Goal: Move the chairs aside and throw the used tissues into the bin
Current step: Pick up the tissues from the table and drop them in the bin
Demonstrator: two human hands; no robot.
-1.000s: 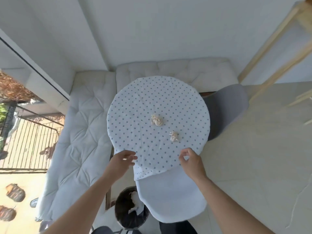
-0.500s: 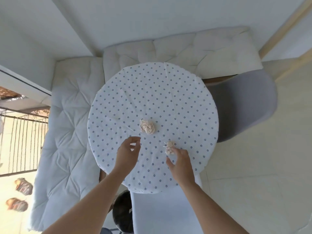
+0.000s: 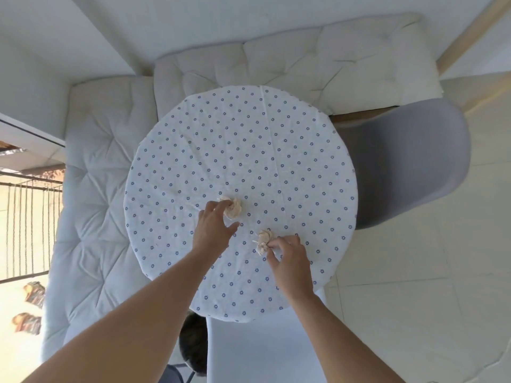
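Note:
Two crumpled beige tissues lie on the round table [image 3: 240, 139] with its dotted white cloth. My left hand [image 3: 214, 230] reaches the farther tissue [image 3: 234, 208], fingers curled onto its left side. My right hand [image 3: 290, 261] pinches the nearer tissue [image 3: 262, 240] between thumb and fingertips; it still rests on the cloth. A grey chair [image 3: 409, 167] stands at the table's right. A white chair [image 3: 257, 352] sits under the table's near edge, between my arms. The dark bin [image 3: 193, 344] shows partly on the floor below the table, left of the white chair.
A cushioned white corner bench [image 3: 94, 217] wraps the table's left and far sides. Pale tiled floor [image 3: 414, 299] lies to the right. A window with railings is at the far left.
Both hands moved forward from the table's near edge onto the cloth. The right hand closed on the nearer tissue and the left hand reached the farther one.

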